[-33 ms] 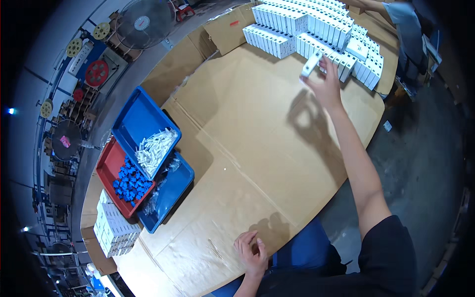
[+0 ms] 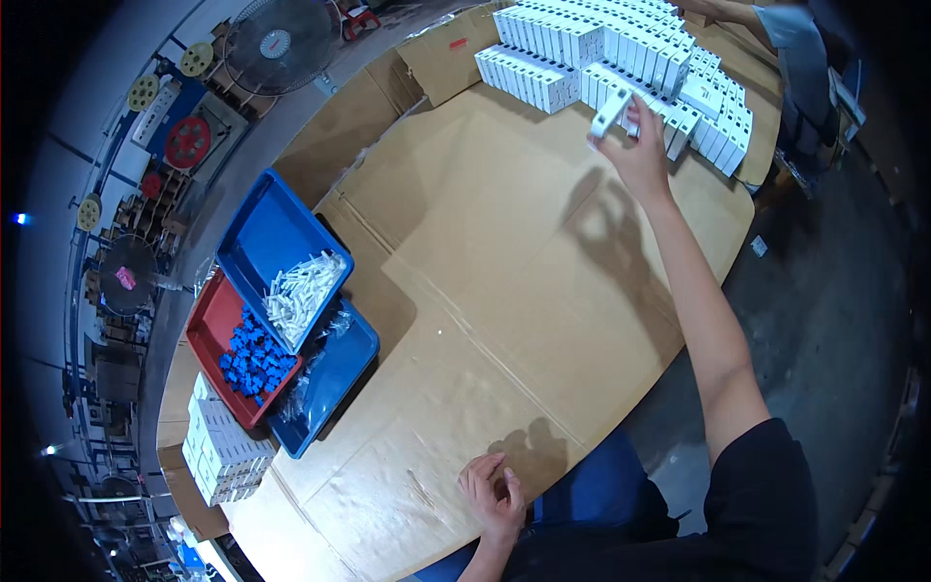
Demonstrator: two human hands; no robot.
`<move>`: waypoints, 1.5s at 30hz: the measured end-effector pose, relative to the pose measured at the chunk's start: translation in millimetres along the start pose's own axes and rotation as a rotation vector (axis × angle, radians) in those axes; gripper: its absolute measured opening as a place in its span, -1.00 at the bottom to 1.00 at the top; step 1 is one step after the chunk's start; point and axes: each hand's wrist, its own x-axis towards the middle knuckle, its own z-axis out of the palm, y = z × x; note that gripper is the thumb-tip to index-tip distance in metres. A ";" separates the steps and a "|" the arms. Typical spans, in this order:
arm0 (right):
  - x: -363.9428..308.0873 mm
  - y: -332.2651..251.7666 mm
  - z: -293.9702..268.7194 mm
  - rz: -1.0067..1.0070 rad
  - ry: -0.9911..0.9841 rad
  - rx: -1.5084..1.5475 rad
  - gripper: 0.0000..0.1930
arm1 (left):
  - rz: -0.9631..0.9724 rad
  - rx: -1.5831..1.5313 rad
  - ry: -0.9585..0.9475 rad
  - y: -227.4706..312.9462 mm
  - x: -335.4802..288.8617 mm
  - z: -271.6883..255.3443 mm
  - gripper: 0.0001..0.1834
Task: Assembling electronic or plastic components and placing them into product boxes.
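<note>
A slim white rectangular plastic housing (image 2: 610, 113) is pinched between the thumb and fingers of my right hand (image 2: 640, 160), tilted above the cardboard. Just beyond it stand tight rows of matching white housings (image 2: 543, 80), stacked in layers at the far right, with small dark openings along their tops. My left hand (image 2: 495, 497) rests near the front edge of the table, its fingers loosely curled and apart from the thumb, with nothing visible in them.
Flattened cardboard (image 2: 465, 242) covers the table. At left, a blue tray (image 2: 267, 218) of white pins overlaps a red tray (image 2: 208, 325) of blue parts and another blue tray (image 2: 359, 354). White housings (image 2: 223, 441) stand nearby. Another person's arm (image 2: 732, 14) reaches in at far right.
The white housing in my right hand has turned slightly and shifted a little. My left hand stays in place.
</note>
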 end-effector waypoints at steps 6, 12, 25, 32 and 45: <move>114.1 26.2 30.7 0.038 0.006 -0.096 0.08 | 0.022 0.031 -0.045 -1.3 0.3 0.9 -0.70; 163.1 51.3 63.5 0.005 0.025 -0.185 0.06 | -0.007 0.018 -0.086 -8.0 -1.8 -0.2 -0.65; 165.6 79.4 100.5 -0.048 0.144 -0.136 -0.43 | 0.022 -0.017 -0.122 -4.6 5.1 -2.4 -0.67; 124.1 79.3 98.7 -0.411 0.137 -0.260 -0.47 | -0.074 -0.023 -0.043 -9.3 0.9 -14.4 -0.67; -236.2 -191.0 -12.5 -0.523 -0.808 0.160 -0.63 | -0.051 -0.615 0.103 -20.6 -36.3 -30.4 -0.78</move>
